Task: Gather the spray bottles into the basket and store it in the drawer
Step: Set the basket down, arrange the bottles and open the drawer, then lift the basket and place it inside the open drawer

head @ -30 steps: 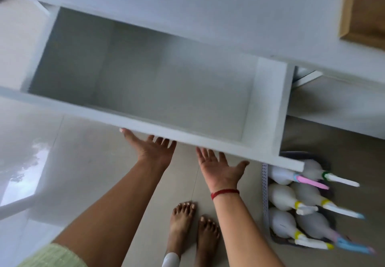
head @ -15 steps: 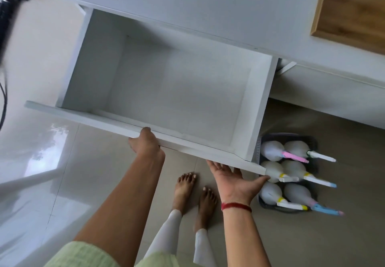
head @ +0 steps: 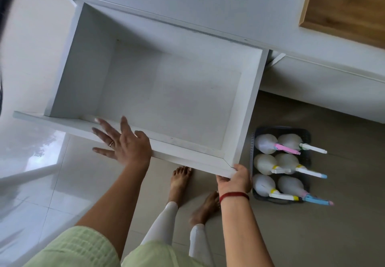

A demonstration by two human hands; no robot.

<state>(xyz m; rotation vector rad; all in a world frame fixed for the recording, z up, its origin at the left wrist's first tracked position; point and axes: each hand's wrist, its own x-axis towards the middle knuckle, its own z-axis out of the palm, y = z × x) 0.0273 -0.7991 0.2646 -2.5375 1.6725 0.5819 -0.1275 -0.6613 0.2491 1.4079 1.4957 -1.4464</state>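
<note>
A white drawer (head: 248, 108) stands pulled far out of the white cabinet, and nothing lies inside it. My left hand (head: 123, 144) rests flat on the drawer's front panel with its fingers spread. My right hand (head: 235, 178) grips the front right corner of the drawer. A dark basket (head: 306, 133) sits on the floor just right of the drawer. It holds several white spray bottles (head: 265, 144) lying on their sides, with pink, green, yellow and blue nozzles pointing right.
The white cabinet (head: 187, 2) fills the top of the view, with a wooden panel (head: 345, 8) at the upper right. My bare feet (head: 181, 181) stand on the tiled floor below the drawer's front. The floor to the left is glossy.
The drawer has slid further out. My left hand rose from under the front edge and now lies open on top. My right hand moved to the front right corner and closed on it.
</note>
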